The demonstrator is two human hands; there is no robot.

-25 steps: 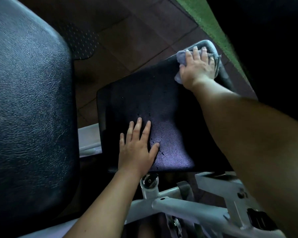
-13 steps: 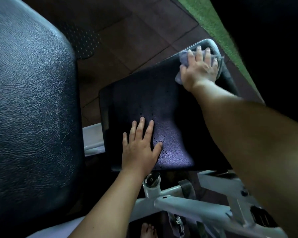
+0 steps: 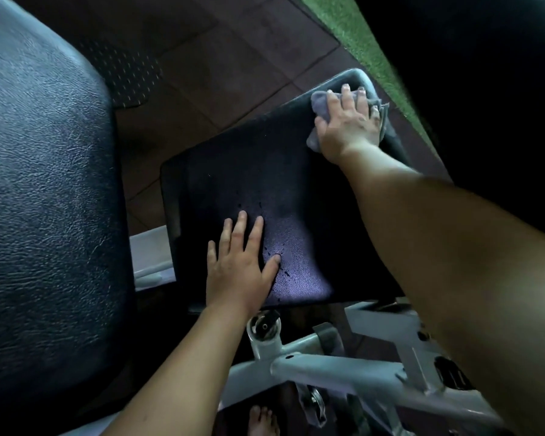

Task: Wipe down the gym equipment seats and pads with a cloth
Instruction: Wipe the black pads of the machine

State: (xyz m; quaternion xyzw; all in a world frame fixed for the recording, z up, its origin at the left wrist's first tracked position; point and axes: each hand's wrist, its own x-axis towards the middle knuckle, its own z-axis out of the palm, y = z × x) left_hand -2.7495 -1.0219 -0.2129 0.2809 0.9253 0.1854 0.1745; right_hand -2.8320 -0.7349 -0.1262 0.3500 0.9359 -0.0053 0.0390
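Note:
A black padded seat (image 3: 258,171) fills the middle of the head view, with small tears in its vinyl near the front. My right hand (image 3: 348,127) presses a grey-blue cloth (image 3: 318,100) flat onto the seat's far right corner, fingers straight over the cloth. My left hand (image 3: 238,267) lies flat on the near part of the seat, fingers spread. A large black back pad (image 3: 41,196) stands at the left.
The grey metal frame (image 3: 334,366) with an adjustment knob (image 3: 263,327) runs below the seat. Dark floor tiles (image 3: 233,58) lie beyond, a green turf strip (image 3: 368,42) at the top right. A bare foot (image 3: 263,420) shows at the bottom edge.
My right hand with the cloth has stayed at the seat's far right corner, shifting only slightly. My left hand has kept its place on the seat. The view has tilted a little.

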